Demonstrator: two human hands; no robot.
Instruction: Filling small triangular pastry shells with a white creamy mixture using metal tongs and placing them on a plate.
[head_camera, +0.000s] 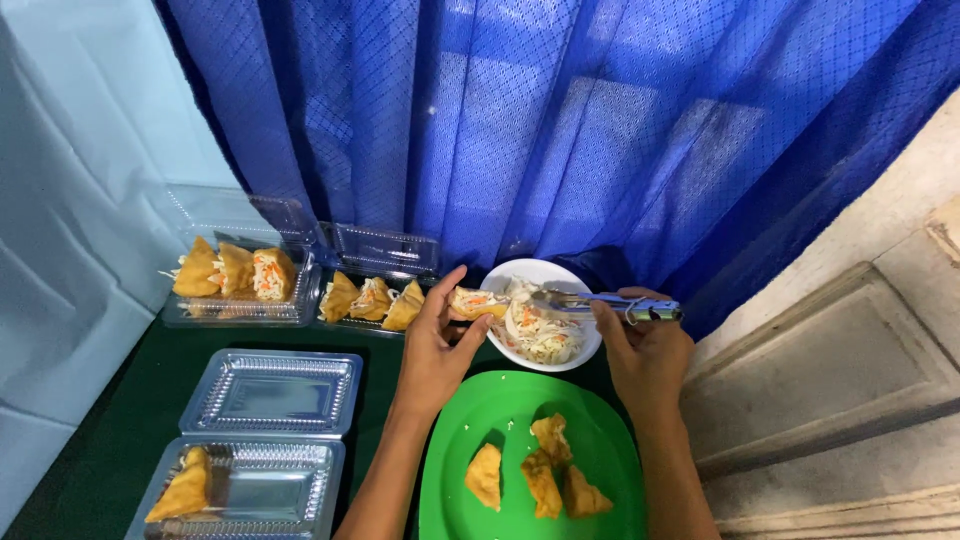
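Head view: a fried tofu pocket (476, 302) is pinched in the left hand (436, 345) over the white bowl (590, 345) so filling can be caught. Metal tongs (600, 301) are clamped in the right hand (648, 350), tips toward the pocket, above the green plate (460, 440).

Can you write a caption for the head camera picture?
Left hand holds fried tofu while right hand stuffs it using tongs.
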